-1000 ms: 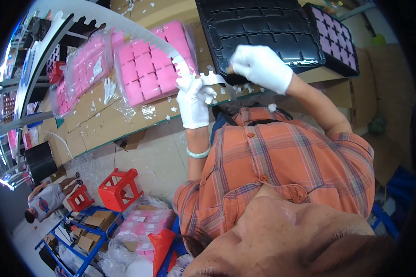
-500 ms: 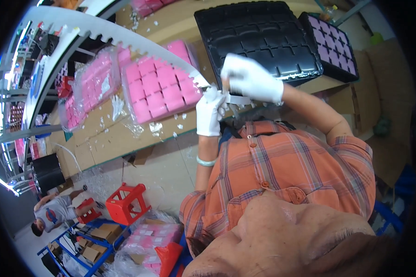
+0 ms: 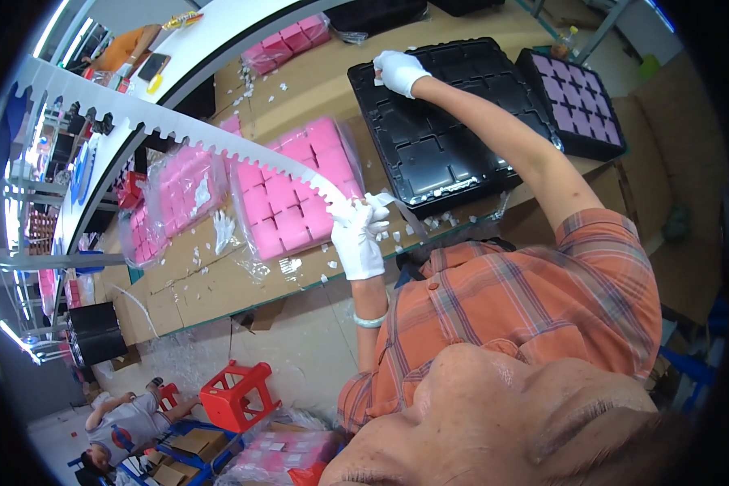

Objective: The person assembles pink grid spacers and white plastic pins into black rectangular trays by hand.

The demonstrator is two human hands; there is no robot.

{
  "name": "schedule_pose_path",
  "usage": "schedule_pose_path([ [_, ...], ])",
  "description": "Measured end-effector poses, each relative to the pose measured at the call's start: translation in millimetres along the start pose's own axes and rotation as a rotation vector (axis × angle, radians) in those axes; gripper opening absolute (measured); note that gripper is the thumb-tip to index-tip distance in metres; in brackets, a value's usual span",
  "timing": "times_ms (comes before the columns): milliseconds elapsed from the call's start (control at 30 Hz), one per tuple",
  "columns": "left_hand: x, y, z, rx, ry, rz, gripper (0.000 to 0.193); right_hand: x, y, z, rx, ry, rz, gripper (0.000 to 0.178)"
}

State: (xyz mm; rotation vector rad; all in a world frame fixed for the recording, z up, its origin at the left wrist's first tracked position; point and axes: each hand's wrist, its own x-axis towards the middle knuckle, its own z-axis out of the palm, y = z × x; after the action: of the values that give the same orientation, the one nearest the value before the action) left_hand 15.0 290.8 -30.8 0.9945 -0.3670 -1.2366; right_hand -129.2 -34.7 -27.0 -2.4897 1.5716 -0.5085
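My left hand (image 3: 358, 239), in a white glove, is closed on one end of a long white strip (image 3: 243, 151) with a notched edge. The strip runs up to the left, across the pink foam blocks (image 3: 287, 215) in clear plastic wrap. A short tail of strip (image 3: 403, 212) trails from the hand's other side. My right hand (image 3: 401, 73), also gloved, is at the far left corner of the large black moulded tray (image 3: 454, 150). Its fingers are pinched together; a small pale bit shows at their tips, too small to name. White bits line the tray's near edge.
Right of the tray stands a black box with lilac foam blocks (image 3: 573, 97). More wrapped pink foam (image 3: 182, 182) and an empty white glove (image 3: 223, 231) lie leftward on the cardboard-covered table (image 3: 188, 301). A red stool (image 3: 236, 397) and a seated person (image 3: 125, 417) are lower left.
My right hand has moved from beside my left hand to the tray's far left corner. My left hand keeps the strip, now slightly lower and further left in view. The view has shifted.
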Motion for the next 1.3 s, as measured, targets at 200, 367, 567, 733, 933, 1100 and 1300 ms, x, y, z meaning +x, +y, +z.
schedule_pose_path([
  [200, -4.5, 10.7, 0.4, 0.038, -0.015, 0.010, 0.025, -9.5, -15.6, -10.9, -0.208, 0.009, -0.071, 0.017],
  [367, -6.3, 20.6, -1.7, 0.098, -0.062, -0.026, 0.013, -19.8, -14.3, -15.1, -0.140, -0.066, -0.038, 0.016],
  [567, -5.0, 21.1, -3.4, -0.075, -0.152, -0.053, 0.011, -66.0, -9.6, -30.9, 0.183, -0.144, -0.456, 0.016],
  [733, -0.4, 13.8, 4.4, -0.132, -0.205, -0.122, 0.014, -155.7, -73.0, -85.6, 0.767, -0.414, -0.195, 0.028],
  [933, -0.6, 4.1, 44.1, 0.143, -0.093, -0.048, 0.011, -187.6, -81.3, -100.8, 0.837, -0.440, -0.135, 0.023],
  [1100, -11.7, -0.6, 67.0, 0.120, -0.076, -0.084, 0.008, -217.7, -66.7, -108.7, 1.017, -0.318, -0.009, 0.003],
  [1300, -19.6, -26.3, 84.2, 0.263, -0.286, -0.356, 0.008, -265.9, -34.0, -146.2, 1.003, -0.317, -0.135, 0.017],
])
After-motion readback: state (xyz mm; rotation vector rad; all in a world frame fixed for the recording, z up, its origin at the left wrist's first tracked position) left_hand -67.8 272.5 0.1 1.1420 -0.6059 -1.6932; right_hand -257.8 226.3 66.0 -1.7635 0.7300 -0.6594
